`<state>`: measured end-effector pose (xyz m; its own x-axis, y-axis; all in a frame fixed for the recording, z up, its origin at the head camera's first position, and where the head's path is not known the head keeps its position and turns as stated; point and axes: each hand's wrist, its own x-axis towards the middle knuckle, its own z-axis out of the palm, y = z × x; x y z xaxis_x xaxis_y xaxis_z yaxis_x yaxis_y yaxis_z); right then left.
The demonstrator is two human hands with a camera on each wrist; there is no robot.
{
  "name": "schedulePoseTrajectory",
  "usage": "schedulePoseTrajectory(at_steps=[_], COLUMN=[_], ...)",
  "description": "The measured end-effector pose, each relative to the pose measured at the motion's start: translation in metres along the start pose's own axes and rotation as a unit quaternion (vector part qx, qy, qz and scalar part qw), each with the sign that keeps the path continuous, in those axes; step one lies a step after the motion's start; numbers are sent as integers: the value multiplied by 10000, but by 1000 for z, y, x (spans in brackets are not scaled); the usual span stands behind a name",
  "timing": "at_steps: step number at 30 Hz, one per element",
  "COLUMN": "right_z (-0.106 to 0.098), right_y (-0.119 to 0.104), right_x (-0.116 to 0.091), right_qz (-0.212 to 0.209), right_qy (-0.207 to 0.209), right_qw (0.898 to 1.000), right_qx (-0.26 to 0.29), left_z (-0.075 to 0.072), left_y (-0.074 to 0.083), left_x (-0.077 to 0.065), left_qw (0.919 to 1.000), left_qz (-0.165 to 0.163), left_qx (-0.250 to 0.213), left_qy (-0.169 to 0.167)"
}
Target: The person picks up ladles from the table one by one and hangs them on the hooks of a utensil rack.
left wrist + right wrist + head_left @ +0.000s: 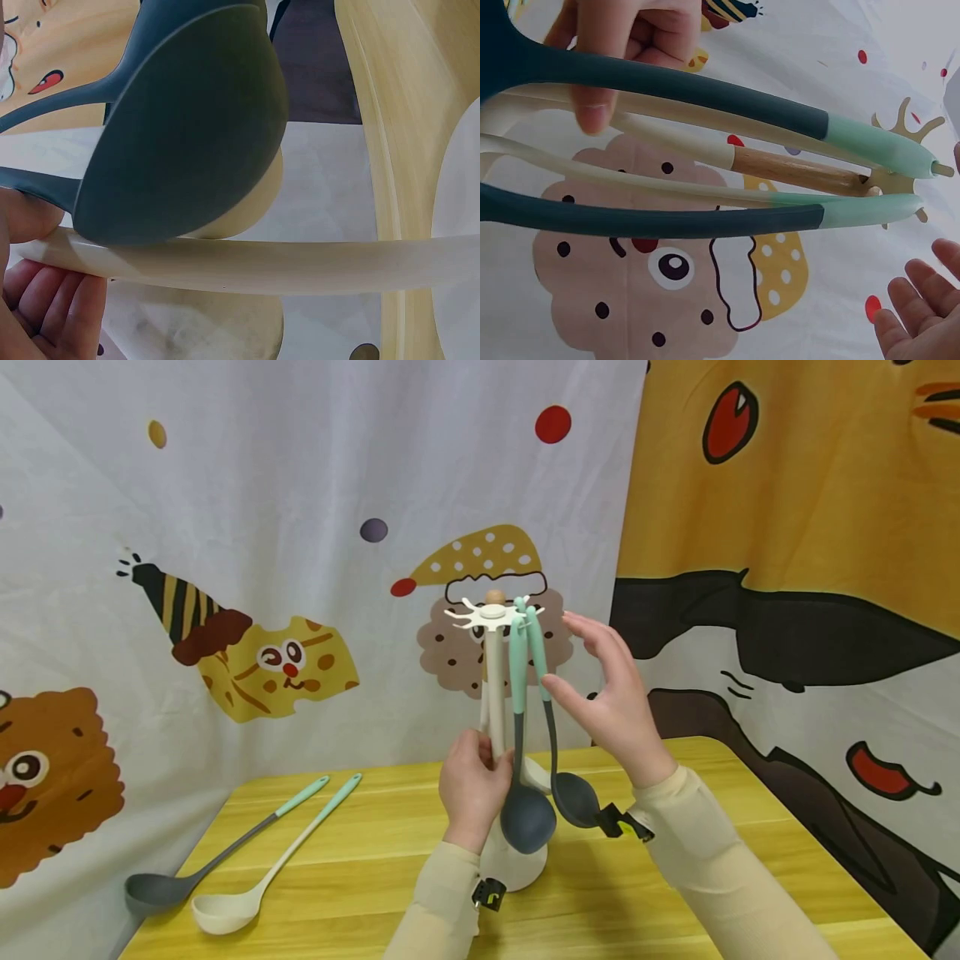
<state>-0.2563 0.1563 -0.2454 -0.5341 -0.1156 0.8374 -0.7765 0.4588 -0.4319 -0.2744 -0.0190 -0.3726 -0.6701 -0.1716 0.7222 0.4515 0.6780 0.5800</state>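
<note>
A cream utensil stand [494, 693] stands upright, its top ringed with hooks. My left hand [472, 787] grips its pole low down, thumb on one side and fingers curled on the other. From the hooks hang a dark grey ladle [528, 820] and a second dark-bowled utensil [576, 800], both with mint-green handles. Cream utensils hang behind them, partly hidden; a wooden handle [802, 171] shows in the right wrist view. My right hand [621, 706] is held beside the green handles, fingers spread and nothing in it; the right wrist view shows it apart from them.
On the left of the wooden table [360, 860] lie a dark grey ladle [161, 893] and a cream ladle [227, 912], green handles pointing away. A patterned cloth [300, 485] hangs behind the table.
</note>
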Motion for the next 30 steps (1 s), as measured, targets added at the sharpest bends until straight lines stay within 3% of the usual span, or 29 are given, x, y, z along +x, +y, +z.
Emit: schedulePoseTrajectory(at_steps=[19,30], right_z=[15,28], right_y=[-6,-5], right_x=[33,42], right_qz=[-212,-541], right_qy=[189,654], right_qw=[9996,9961], right_qx=[-59,229], left_z=[-2,-2], left_y=[2,2], left_x=[1,1], left_qw=[10000,10000], left_qz=[-37,-17], left_qx=[-15,-33], left_qy=[-17,-3])
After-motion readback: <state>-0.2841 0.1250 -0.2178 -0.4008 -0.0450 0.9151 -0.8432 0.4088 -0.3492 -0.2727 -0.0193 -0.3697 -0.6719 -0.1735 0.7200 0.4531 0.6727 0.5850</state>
